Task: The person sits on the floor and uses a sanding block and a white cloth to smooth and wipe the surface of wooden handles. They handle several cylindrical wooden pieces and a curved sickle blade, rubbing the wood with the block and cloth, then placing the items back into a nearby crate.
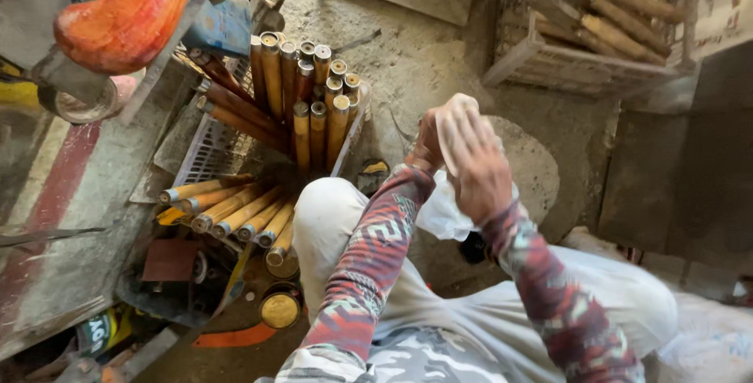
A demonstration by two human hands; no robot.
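Observation:
My left hand [426, 146] and my right hand [480, 170] meet above my knees, fingers closed together. A crumpled white cloth or plastic sheet [444, 212] hangs from between them, gripped by both. A pale flat piece lies against my right hand's fingers; I cannot tell what it is. Both arms wear red patterned sleeves. Just left of my hands stand several wooden handles with metal-capped ends [310, 101], and more lie in a row [235, 210] beside my left knee.
The handles rest in a white plastic crate [205, 156]. A curved orange object [129, 14] sits on a workbench at top left. A wooden crate [580, 65] of more handles stands at top right. A round yellow-lidded tin [280, 308] lies on the dusty floor.

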